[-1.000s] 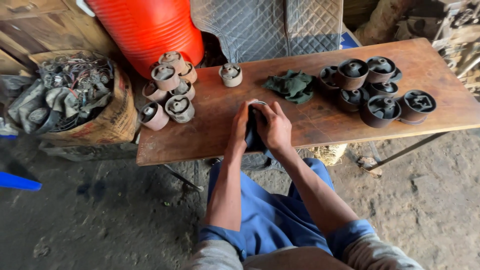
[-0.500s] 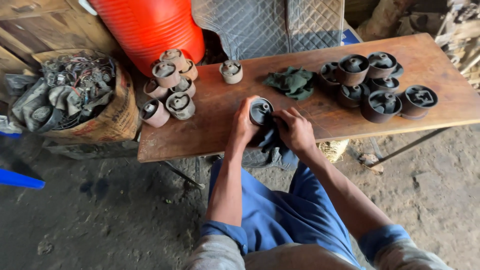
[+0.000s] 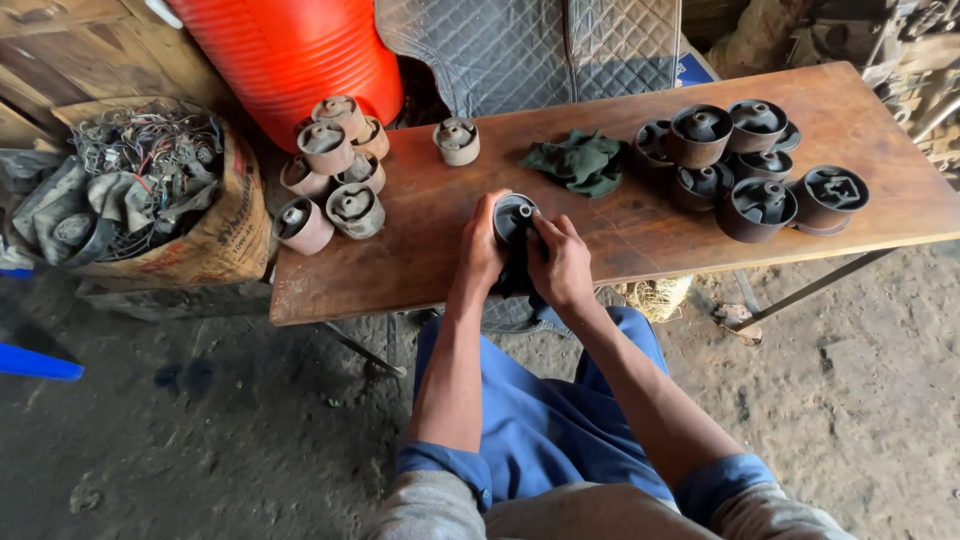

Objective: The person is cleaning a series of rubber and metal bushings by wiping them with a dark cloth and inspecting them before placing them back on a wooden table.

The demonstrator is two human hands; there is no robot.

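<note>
While both hands grip it, bushing [image 3: 514, 215] upright, bore facing up.

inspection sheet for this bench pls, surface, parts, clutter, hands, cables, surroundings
surface: long wooden bench, worn, bare in the middle.
job's things: round dark bushing at the front edge, with a dark cloth under it.
clutter: green rag; pale rusty bushings piled at one end, one lone bushing; dark bushings grouped at the other end.
grippers: left hand cups the round dark bushing; right hand presses on it, fingers on its top.
cables: tangled wires in a sack beside the bench.
surroundings: red barrel, quilted mat, dirt floor.
</note>
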